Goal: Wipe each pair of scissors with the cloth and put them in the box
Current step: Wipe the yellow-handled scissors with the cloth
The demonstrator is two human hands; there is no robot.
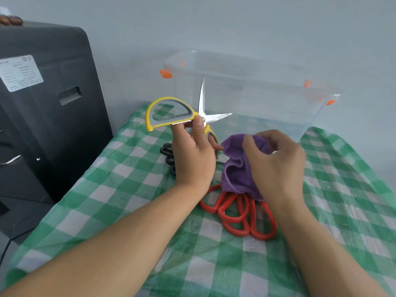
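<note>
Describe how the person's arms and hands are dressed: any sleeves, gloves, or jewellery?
Both forearms are bare up to the frame edge, with no sleeves in view. The left hand and right hand wear no gloves, and no rings, watch or bracelet show on either.

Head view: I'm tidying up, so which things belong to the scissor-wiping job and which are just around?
Job:
yellow scissors
purple cloth
red scissors
black scissors
clear box

Around:
dark cabinet
checked tablecloth

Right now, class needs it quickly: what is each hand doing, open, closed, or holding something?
Left hand: closed, holding the yellow-handled scissors, blades spread open.
Right hand: closed, gripping the purple cloth.
</note>
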